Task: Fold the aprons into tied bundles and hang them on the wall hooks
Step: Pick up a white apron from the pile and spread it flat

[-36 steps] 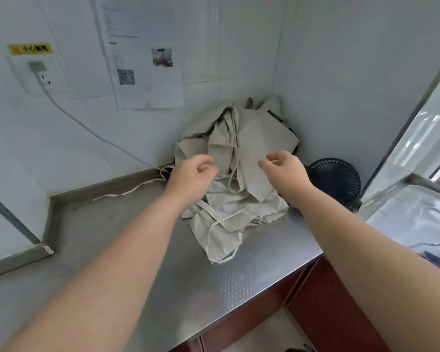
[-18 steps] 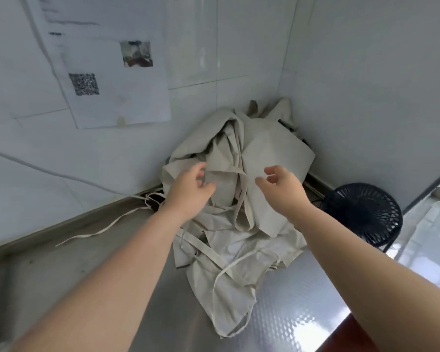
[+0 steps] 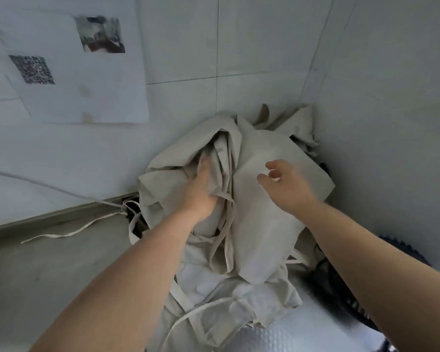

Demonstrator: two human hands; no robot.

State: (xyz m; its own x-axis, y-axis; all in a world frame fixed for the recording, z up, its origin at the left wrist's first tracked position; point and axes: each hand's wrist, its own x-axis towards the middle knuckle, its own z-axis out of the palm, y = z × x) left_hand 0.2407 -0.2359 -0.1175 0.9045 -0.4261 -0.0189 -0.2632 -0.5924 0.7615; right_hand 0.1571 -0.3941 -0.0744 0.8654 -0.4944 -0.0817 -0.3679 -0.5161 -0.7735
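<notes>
A heap of beige aprons [image 3: 262,224] with loose straps lies in the corner of the steel counter [image 3: 48,270], leaning against both tiled walls. My left hand [image 3: 201,191] is pushed into the folds near the top left of the heap, fingers buried in the cloth. My right hand [image 3: 287,186] hovers just above the flat upper panel of the heap, fingers loosely curled and holding nothing. No wall hooks are in view.
A long apron strap [image 3: 69,232] trails left across the counter. A black round fan [image 3: 353,288] lies at the right, partly under my right forearm. A paper notice [image 3: 69,67] with a QR code hangs on the left wall, and a white cable [image 3: 36,182] runs below it.
Both hands have moved forward to the heap. The left hand has gone from hovering into the folds of cloth; the right has opened a little above the panel. The view has come closer.
</notes>
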